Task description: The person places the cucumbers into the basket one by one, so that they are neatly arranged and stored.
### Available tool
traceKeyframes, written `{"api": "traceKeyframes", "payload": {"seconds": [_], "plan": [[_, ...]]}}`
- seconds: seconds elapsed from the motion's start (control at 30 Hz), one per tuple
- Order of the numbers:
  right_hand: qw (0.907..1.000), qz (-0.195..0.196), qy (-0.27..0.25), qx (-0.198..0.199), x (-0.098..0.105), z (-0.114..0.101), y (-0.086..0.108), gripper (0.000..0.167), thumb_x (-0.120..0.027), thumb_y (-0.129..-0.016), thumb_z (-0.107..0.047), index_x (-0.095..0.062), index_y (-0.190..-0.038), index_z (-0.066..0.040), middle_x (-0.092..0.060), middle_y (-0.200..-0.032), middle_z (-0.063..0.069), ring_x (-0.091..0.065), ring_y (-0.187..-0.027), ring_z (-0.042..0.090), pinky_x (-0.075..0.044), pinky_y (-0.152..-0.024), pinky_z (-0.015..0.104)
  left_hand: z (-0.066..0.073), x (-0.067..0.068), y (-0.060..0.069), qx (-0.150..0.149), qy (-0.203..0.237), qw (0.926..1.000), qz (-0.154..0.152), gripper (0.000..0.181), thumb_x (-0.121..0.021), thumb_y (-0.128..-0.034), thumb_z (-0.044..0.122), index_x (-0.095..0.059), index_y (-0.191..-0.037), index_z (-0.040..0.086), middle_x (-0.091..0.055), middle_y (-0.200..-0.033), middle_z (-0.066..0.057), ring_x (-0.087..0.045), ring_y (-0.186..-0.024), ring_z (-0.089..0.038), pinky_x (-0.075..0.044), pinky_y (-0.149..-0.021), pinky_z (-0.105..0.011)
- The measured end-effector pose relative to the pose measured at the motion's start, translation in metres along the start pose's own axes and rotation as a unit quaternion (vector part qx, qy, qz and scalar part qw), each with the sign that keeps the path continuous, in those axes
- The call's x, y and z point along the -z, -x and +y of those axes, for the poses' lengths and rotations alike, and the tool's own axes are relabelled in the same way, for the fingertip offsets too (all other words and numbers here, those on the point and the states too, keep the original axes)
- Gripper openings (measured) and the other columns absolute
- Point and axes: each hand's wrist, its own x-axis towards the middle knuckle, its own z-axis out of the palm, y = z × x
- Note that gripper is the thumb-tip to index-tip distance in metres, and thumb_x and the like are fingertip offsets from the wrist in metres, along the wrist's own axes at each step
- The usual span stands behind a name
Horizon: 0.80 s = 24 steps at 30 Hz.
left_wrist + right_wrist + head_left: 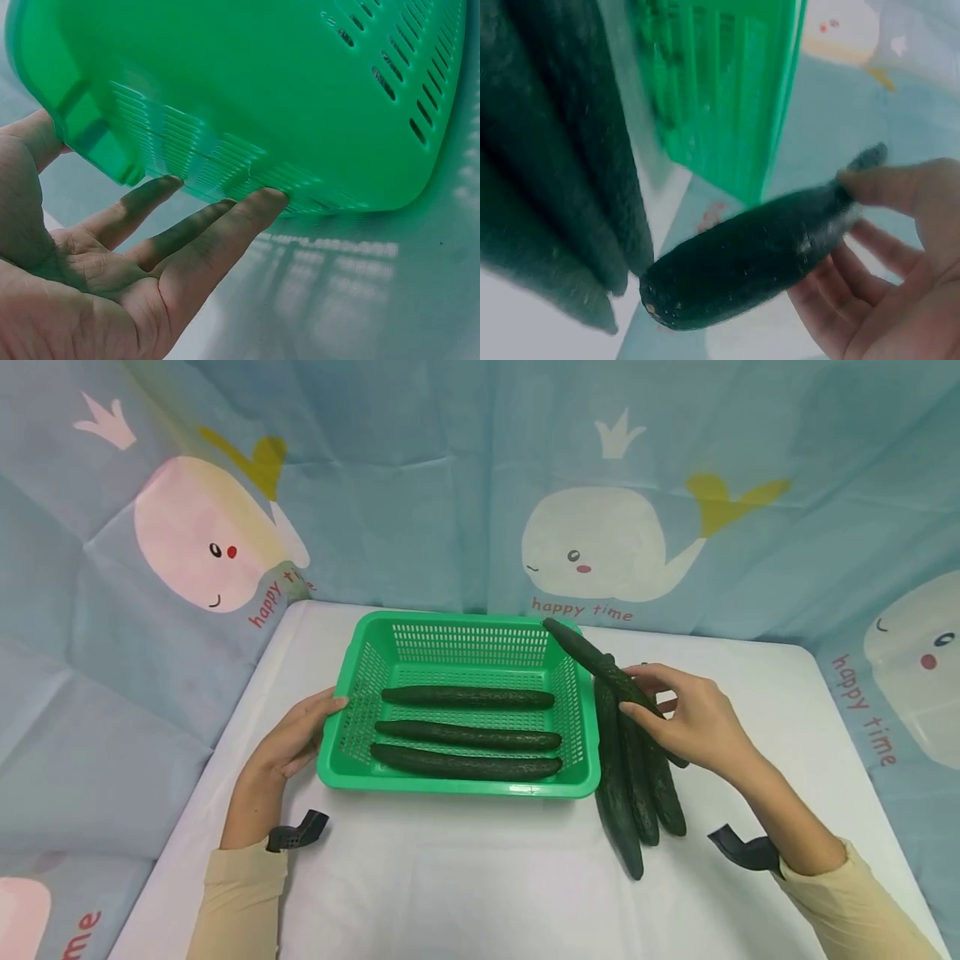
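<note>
My right hand pinches a dark green cucumber between thumb and fingers, holding it tilted with its far end over the right rim of a green plastic basket. In the right wrist view the held cucumber shows its blunt end. Three cucumbers lie inside the basket, roughly parallel, one of them a front cucumber. My left hand holds the basket's left side, thumb at the rim and fingers against the slotted outer wall. Beneath the held cucumber, three more cucumbers lie side by side, partly hidden.
A white-covered table carries the basket and loose cucumbers. Behind it hangs a blue curtain printed with whales. Both wrists wear a black camera mount. The loose cucumbers lie close along the basket's right side.
</note>
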Motion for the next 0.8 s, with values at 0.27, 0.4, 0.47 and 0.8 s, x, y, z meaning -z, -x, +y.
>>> {"api": "traceKeyframes", "payload": {"seconds": [0.27, 0.4, 0.47, 0.8], "plan": [[0.9987, -0.040, 0.018, 0.026, -0.011, -0.034, -0.023, 0.038, -0.081, -0.093, -0.019, -0.073, -0.130, -0.014, -0.079, -0.105, 0.007, -0.071, -0.084, 0.022, -0.057, -0.072, 0.042, 0.001, 0.001, 0.002, -0.002, -0.013, 0.9999, 0.002, 0.069, -0.045, -0.1144, 0.028, -0.017, -0.165, -0.009, -0.078, -0.119, 0.008, -0.077, -0.106, -0.010, -0.066, -0.085, -0.029], [0.9960, -0.063, 0.034, 0.053, -0.017, -0.048, -0.036, 0.039, -0.081, -0.093, -0.022, -0.073, -0.131, -0.015, -0.079, -0.112, 0.004, -0.072, -0.090, 0.022, -0.057, -0.070, 0.044, 0.000, 0.002, 0.000, -0.007, -0.007, 0.9999, -0.003, 0.069, -0.046, -0.1146, 0.028, -0.017, -0.165, -0.009, -0.077, -0.121, 0.006, -0.077, -0.108, -0.012, -0.066, -0.086, -0.030], [0.9944, -0.069, 0.040, 0.069, -0.020, -0.054, -0.042, 0.040, -0.082, -0.092, -0.022, -0.073, -0.131, -0.015, -0.080, -0.115, 0.004, -0.074, -0.098, 0.022, -0.058, -0.068, 0.042, 0.000, 0.002, 0.000, -0.009, -0.001, 0.9999, -0.006, 0.069, -0.046, -0.1147, 0.028, -0.016, -0.165, -0.009, -0.077, -0.122, 0.005, -0.078, -0.107, -0.013, -0.066, -0.085, -0.030], [0.9859, -0.118, 0.042, 0.111, -0.034, -0.083, -0.066, 0.039, -0.081, -0.093, -0.024, -0.074, -0.131, -0.018, -0.080, -0.116, 0.001, -0.076, -0.099, 0.018, -0.054, -0.057, 0.033, 0.000, 0.000, 0.000, 0.002, 0.003, 1.0000, -0.005, 0.071, -0.047, -0.1145, 0.029, -0.015, -0.166, -0.008, -0.077, -0.122, 0.006, -0.078, -0.108, -0.012, -0.066, -0.086, -0.030]]}}
